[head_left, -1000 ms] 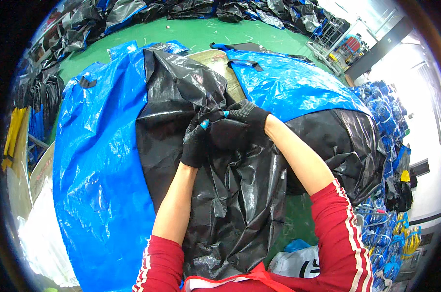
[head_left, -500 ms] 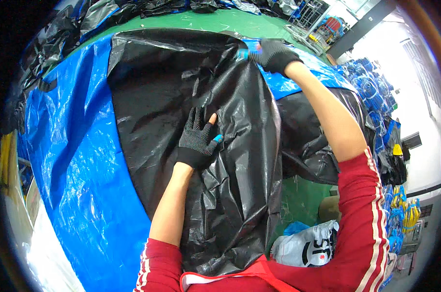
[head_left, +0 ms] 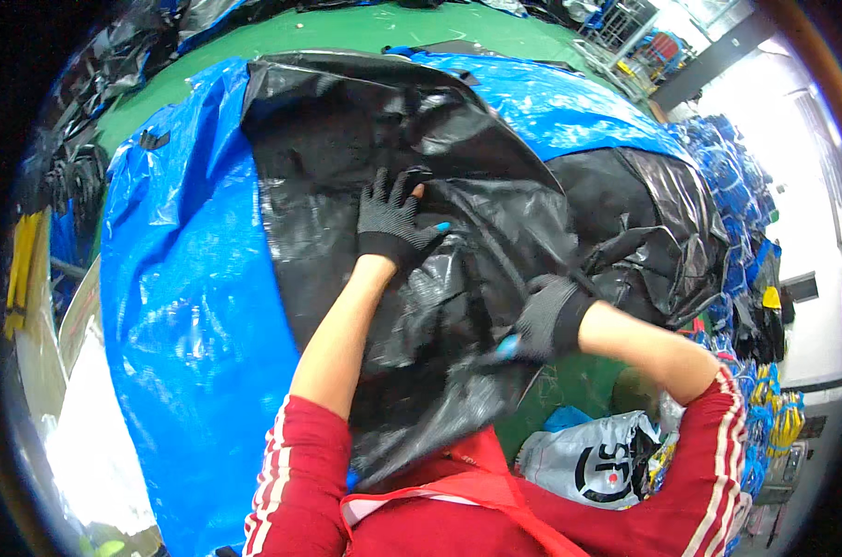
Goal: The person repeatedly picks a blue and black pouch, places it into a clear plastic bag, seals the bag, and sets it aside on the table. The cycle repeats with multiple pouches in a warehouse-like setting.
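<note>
A large black plastic sheet point(head_left: 328, 213) with a wide blue panel point(head_left: 189, 316) along its left side lies spread in front of me, creased and shiny. My left hand point(head_left: 393, 221), in a dark dotted glove with a bare fingertip and blue on the thumb, rests flat on the black part with its fingers spread. At the sheet's right edge, my right hand point(head_left: 553, 317) wears a matching glove and is closed on the black material, which is pulled into folds there. The fingertips of that hand are partly hidden and a little blurred.
More blue sheeting point(head_left: 569, 107) and crumpled black sheeting point(head_left: 625, 209) lie beyond on the right. A grey printed bag point(head_left: 588, 455) sits on the green floor point(head_left: 569, 395) by my right arm. Bundled blue goods point(head_left: 718, 176) are stacked along the right wall; a metal rack stands far right.
My right hand has come from the sheet's far edge down toward me along its right side, drawing the black edge into folds. My left hand stays flat on the sheet.
</note>
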`<move>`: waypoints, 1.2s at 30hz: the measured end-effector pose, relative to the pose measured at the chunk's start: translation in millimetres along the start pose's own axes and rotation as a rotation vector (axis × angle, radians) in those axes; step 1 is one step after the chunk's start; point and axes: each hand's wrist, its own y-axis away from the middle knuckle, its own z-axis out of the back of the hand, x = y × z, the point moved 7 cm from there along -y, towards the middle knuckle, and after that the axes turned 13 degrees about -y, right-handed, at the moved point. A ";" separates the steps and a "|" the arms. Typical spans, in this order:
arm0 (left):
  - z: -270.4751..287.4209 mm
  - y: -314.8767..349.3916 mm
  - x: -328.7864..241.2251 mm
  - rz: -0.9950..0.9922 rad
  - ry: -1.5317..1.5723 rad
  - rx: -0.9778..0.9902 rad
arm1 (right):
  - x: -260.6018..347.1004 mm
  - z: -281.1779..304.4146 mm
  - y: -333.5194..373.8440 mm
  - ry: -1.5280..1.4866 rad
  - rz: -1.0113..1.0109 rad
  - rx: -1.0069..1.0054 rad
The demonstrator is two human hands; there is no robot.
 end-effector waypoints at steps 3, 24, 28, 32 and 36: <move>-13.5 -3.6 -1.6 0.069 0.038 0.234 | -32.3 -1.4 -10.6 0.149 -0.113 0.070; 90.4 129.5 201.0 0.002 -0.084 0.037 | 135.2 167.6 -13.9 0.006 0.952 -1.365; 116.1 204.8 207.2 0.069 -0.131 0.207 | 94.0 27.9 -28.8 0.208 0.639 -0.770; 140.4 259.9 206.7 0.155 -0.162 0.283 | 62.6 -21.3 -36.9 0.185 0.554 -0.835; 153.7 252.6 154.9 0.170 -0.066 0.287 | 63.8 -14.4 -38.1 0.106 0.488 -0.964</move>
